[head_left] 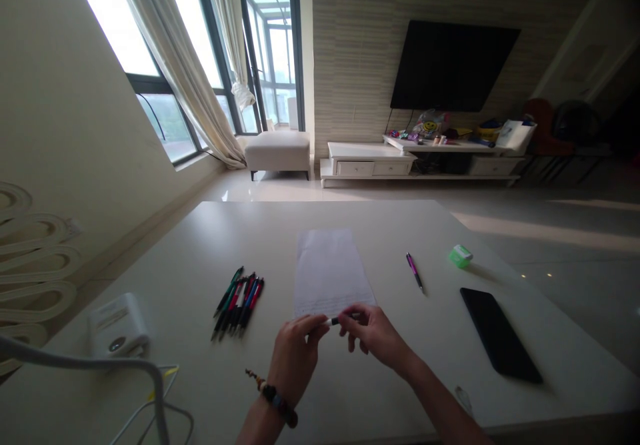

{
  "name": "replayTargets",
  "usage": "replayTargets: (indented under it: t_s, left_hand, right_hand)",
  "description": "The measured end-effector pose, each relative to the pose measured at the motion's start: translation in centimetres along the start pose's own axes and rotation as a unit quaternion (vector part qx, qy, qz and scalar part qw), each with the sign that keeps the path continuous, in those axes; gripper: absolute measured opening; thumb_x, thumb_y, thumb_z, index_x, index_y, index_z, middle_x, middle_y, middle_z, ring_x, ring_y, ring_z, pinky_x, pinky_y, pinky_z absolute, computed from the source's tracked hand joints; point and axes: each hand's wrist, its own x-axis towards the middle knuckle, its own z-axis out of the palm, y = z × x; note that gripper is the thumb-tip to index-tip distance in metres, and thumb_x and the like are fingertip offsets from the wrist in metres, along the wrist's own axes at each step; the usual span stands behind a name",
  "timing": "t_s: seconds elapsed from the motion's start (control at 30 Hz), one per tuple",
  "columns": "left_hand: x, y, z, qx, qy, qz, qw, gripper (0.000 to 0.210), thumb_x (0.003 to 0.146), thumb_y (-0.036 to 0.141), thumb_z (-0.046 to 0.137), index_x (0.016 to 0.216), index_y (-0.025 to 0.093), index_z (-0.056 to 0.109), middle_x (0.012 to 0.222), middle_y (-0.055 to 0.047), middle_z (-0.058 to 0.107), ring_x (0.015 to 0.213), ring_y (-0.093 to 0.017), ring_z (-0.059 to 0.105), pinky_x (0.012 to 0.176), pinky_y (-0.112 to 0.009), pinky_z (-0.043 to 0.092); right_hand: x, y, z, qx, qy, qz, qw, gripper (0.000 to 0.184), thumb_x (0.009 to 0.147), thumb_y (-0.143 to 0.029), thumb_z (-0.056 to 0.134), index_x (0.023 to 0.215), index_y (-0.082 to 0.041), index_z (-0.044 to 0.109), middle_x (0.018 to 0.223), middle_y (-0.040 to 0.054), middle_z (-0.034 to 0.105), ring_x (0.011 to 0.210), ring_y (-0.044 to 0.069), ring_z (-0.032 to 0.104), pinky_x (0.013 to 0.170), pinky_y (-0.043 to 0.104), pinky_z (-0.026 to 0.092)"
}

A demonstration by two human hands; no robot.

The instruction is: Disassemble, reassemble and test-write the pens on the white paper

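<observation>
My left hand [295,348], with a beaded bracelet [280,405] on its wrist, grips one end of a white and black pen [330,322]. At the pen's dark end, the fingertips of my right hand [374,333] are closed on it. The pen lies level between both hands, just above the near edge of a white sheet of paper [327,262]. Lines of small writing show near that edge. Left of the paper is a group of several pens [240,304] with black grips, side by side. A purple pen [414,272] lies alone to the right.
On the white table's [390,392] right side are a green and white small box [460,256] and a black phone [500,335]. At left stand a white device [117,325] and a grey bent tube [90,363]. A TV [453,65] hangs beyond.
</observation>
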Motion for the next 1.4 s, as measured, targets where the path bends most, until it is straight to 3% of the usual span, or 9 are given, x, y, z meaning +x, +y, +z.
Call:
replayTargets:
  t_s: [0.53, 0.83, 0.93, 1.07, 1.23, 1.4]
  left_hand:
    - [-0.54, 0.0, -0.05, 0.02, -0.02, -0.011, 1.0, 0.015, 0.083, 0.023, 0.057, 0.088, 0.026, 0.071, 0.093, -0.001, 0.073, 0.086, -0.019, 0.067, 0.079, -0.03, 0.047]
    - [-0.45, -0.05, -0.12, 0.015, -0.028, -0.011, 0.999, 0.016, 0.083, 0.025, 0.056, 0.089, 0.026, 0.071, 0.094, -0.001, 0.073, 0.087, -0.019, 0.067, 0.079, -0.03, 0.048]
    - [-0.43, 0.14, -0.23, 0.017, -0.025, -0.01, 0.999, 0.016, 0.084, 0.024, 0.056, 0.089, 0.025, 0.071, 0.093, -0.001, 0.073, 0.086, -0.019, 0.067, 0.079, -0.03, 0.048]
    - [-0.43, 0.28, -0.42, 0.013, -0.026, -0.01, 1.0, 0.016, 0.083, 0.024, 0.056, 0.089, 0.025, 0.071, 0.093, -0.001, 0.073, 0.086, -0.019, 0.067, 0.078, -0.03, 0.049]
    - [-0.43, 0.17, -0.52, 0.005, -0.021, -0.009, 1.0, 0.017, 0.083, 0.025, 0.056, 0.09, 0.024, 0.071, 0.089, -0.001, 0.073, 0.082, -0.018, 0.068, 0.076, -0.029, 0.05]
    - [-0.35, 0.15, -0.6, 0.011, -0.022, -0.01, 1.0, 0.017, 0.083, 0.026, 0.055, 0.089, 0.023, 0.071, 0.088, -0.003, 0.074, 0.082, -0.019, 0.068, 0.075, -0.028, 0.05]
  right_hand:
    - [-0.07, -0.04, -0.17, 0.017, -0.007, -0.008, 1.0, 0.038, 0.072, -0.048, 0.066, 0.088, -0.015, 0.058, 0.071, 0.003, 0.064, 0.052, 0.012, 0.059, 0.037, 0.019, 0.035]
    - [0.03, 0.1, -0.22, 0.004, -0.013, -0.004, 1.0, 0.036, 0.079, -0.049, 0.058, 0.083, -0.014, 0.058, 0.066, 0.0028, 0.063, 0.045, 0.011, 0.055, 0.036, 0.019, 0.033]
    - [0.02, 0.02, -0.21, 0.002, 0.009, -0.028, 1.0, 0.033, 0.075, -0.045, 0.065, 0.085, -0.015, 0.059, 0.069, 0.0028, 0.064, 0.05, 0.011, 0.057, 0.038, 0.019, 0.034]
    - [-0.03, -0.14, -0.24, 0.011, -0.016, -0.01, 1.0, 0.033, 0.079, -0.047, 0.059, 0.082, -0.014, 0.059, 0.063, 0.0021, 0.062, 0.043, 0.01, 0.053, 0.036, 0.019, 0.032]
    - [0.08, -0.1, -0.26, 0.0, 0.003, -0.025, 1.0, 0.031, 0.074, -0.043, 0.065, 0.087, -0.015, 0.059, 0.065, 0.0015, 0.063, 0.05, 0.012, 0.058, 0.037, 0.019, 0.035]
    - [0.09, -0.16, -0.24, -0.014, 0.016, -0.035, 0.999, 0.026, 0.073, -0.04, 0.066, 0.079, -0.015, 0.06, 0.061, 0.0013, 0.061, 0.051, 0.013, 0.058, 0.04, 0.02, 0.036]
